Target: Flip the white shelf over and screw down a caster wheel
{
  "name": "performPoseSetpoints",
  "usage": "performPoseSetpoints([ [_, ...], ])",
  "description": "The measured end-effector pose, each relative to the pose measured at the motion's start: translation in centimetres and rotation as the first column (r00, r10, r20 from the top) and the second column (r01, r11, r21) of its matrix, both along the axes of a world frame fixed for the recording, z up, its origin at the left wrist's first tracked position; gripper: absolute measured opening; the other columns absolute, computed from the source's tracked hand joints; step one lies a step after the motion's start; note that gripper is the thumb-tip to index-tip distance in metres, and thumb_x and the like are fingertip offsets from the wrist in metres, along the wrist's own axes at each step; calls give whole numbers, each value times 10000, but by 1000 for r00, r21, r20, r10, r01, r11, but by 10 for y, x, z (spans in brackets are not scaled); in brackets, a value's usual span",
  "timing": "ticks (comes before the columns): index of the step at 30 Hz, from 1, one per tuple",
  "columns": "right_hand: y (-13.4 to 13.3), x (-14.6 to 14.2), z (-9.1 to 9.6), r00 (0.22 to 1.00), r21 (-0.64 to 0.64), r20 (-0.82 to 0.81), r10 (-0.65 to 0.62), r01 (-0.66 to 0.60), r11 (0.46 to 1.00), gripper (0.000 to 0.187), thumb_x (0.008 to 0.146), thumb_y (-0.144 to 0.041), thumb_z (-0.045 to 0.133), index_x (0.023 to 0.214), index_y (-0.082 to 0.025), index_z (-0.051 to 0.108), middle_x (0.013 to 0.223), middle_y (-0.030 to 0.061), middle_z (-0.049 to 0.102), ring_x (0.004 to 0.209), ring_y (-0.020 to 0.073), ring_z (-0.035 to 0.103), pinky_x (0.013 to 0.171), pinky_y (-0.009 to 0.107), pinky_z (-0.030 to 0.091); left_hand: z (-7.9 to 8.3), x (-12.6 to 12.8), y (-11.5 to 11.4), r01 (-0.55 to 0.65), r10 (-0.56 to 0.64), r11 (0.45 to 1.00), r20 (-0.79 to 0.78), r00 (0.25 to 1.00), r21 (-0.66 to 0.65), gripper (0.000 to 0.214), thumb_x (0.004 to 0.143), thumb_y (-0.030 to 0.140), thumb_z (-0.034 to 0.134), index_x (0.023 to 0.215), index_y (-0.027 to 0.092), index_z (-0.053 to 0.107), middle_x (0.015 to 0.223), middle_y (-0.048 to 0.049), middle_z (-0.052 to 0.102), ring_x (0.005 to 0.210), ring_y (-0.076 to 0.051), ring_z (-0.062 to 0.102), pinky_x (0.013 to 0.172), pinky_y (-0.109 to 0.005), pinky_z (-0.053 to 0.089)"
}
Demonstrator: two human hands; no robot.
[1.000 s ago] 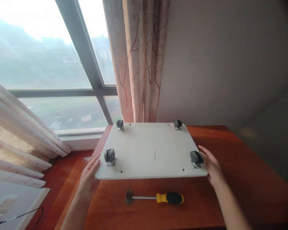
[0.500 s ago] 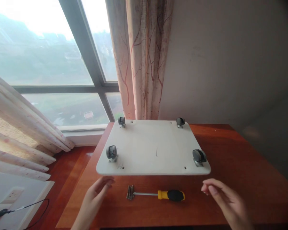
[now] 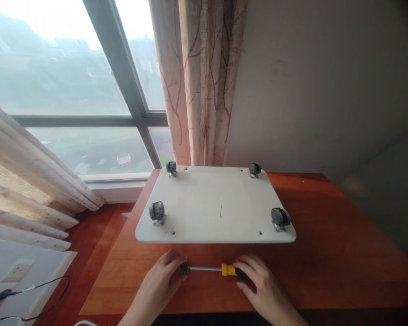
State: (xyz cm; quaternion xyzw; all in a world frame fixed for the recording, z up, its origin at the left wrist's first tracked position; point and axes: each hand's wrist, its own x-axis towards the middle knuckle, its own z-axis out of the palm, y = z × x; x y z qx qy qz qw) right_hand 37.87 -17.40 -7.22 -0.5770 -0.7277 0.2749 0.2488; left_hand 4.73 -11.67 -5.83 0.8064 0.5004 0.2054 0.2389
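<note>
My left hand point(image 3: 161, 283) is at a small bunch of screws point(image 3: 184, 268), its fingertips and thumb curled around them from the left. The screws lie side by side at the tip of a screwdriver point(image 3: 228, 270) with a yellow and black handle and a metal shaft. My right hand point(image 3: 261, 280) is over that handle, fingers wrapped across its black part and thumb on the near side. The screwdriver rests flat on the table, pointing left. Just beyond both hands is a white board point(image 3: 204, 203) with black casters on its corners, wheels up.
The reddish-brown wooden table point(image 3: 326, 253) extends to the right. Behind it are a wall and a patterned curtain point(image 3: 204, 81); a window stands at the left. A wall socket with a plugged-in black cable point(image 3: 51, 280) is at lower left.
Both hands have moved inward from the sides: the left has come right onto the screws, the right has come left onto the screwdriver handle. The camera view has shifted slightly.
</note>
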Motion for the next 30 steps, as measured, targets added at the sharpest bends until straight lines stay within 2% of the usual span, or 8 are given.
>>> performPoseSetpoints([
  [8,2,1,-7,998,21,-51,-20,21,1000,351,878,-104,576,1129,-272,753,1168,78,731,1097,248,690,993,377,561,0,4,0,-11,11,1000,9,1000,11,258,841,163,655,1070,246,739,1042,-93,719,888,-230,742,796,-285,608],
  [17,-1,10,-9,991,81,-124,-60,70,994,254,967,-266,565,1111,-276,774,1135,85,751,1057,239,718,954,350,586,-1,10,0,6,-7,999,33,999,40,249,872,153,598,1059,240,738,1011,-88,726,865,-220,742,751,-267,600],
  [30,0,14,0,982,60,-159,-106,116,991,324,1006,-455,536,1074,-279,800,1111,88,773,1042,235,738,934,327,601,3,13,-2,11,-11,999,7,1000,40,256,867,160,609,1071,253,732,1074,-93,732,937,-235,741,814,-290,604],
])
